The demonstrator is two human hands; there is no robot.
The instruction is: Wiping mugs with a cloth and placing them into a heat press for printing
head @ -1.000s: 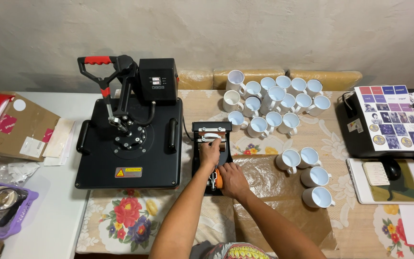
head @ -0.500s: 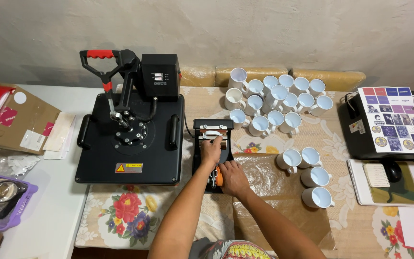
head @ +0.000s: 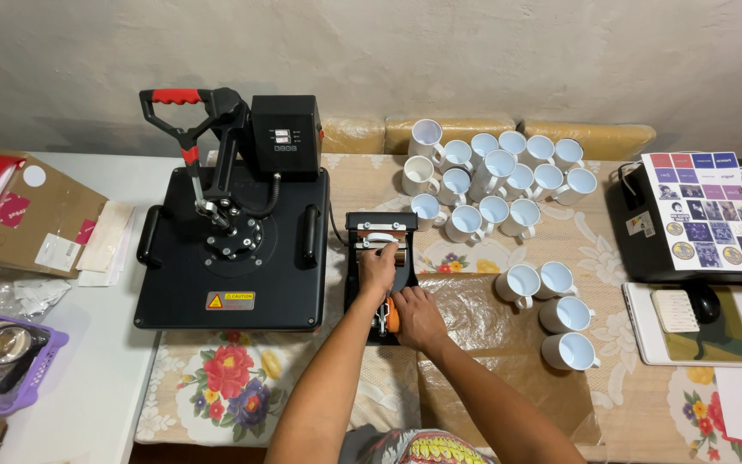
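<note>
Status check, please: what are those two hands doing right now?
Left hand on mug press top. Right hand gripping its orange lever. White mugs beside, apart.

Even, soft overhead light; short faint shadows beside the white mugs (head: 508,180); sharp focus throughout; slight wide-angle bending at desk (head: 646,404) edges.

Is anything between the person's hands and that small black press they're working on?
Nothing visible. The left hand rests on top of the small black mug press, by the white mug in it, and the right hand is on its orange-handled lever. The loose white mugs stand off to the right.
</note>
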